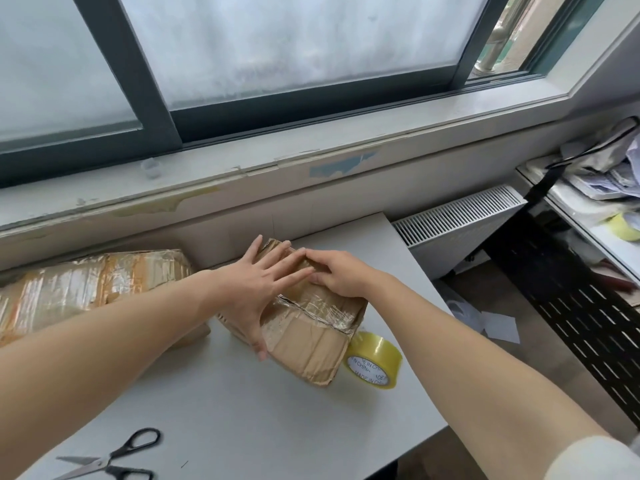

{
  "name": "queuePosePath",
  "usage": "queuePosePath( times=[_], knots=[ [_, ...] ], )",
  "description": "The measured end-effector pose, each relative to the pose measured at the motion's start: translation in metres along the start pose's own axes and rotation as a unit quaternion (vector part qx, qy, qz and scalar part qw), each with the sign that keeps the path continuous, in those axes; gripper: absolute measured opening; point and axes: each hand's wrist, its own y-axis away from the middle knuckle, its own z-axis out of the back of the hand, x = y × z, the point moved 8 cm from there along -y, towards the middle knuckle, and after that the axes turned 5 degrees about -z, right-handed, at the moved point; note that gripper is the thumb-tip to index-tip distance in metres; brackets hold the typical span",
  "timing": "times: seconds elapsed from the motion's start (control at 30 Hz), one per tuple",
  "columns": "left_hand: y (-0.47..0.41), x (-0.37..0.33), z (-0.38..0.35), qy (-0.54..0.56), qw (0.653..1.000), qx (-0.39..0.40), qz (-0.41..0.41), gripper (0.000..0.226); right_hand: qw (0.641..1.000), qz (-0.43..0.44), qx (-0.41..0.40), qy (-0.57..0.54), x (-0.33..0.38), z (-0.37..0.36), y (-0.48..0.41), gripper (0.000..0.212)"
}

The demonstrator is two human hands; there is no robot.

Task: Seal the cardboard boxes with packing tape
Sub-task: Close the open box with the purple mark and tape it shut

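Pressing on the small crumpled brown cardboard box (308, 334), the left hand (258, 282) lies spread flat. The right hand (341, 275) curls on its far top, grip unclear. The yellowish clear tape roll (375, 363) stands just right of the box. The box is probably light, soft-walled and tape-slick, so hold its corners.

Lying open on grey table (259, 427): black-handled scissors (110, 457). Beyond, frosted window (294, 46), white radiator (460, 216), paper scraps (498, 327) on floor.
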Motion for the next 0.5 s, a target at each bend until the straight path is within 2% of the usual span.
queuePosePath(
  times=[0.27,0.5],
  knots=[
    [-0.008,-0.001,0.001,0.007,0.998,-0.068,0.007,0.159,0.999,-0.042,-0.013,-0.001,-0.005,0.006,-0.017,0.041],
    [-0.012,-0.004,0.005,0.008,0.998,-0.058,0.028,0.159,0.999,-0.047,0.008,0.003,-0.001,0.004,-0.011,0.044]
  ],
)
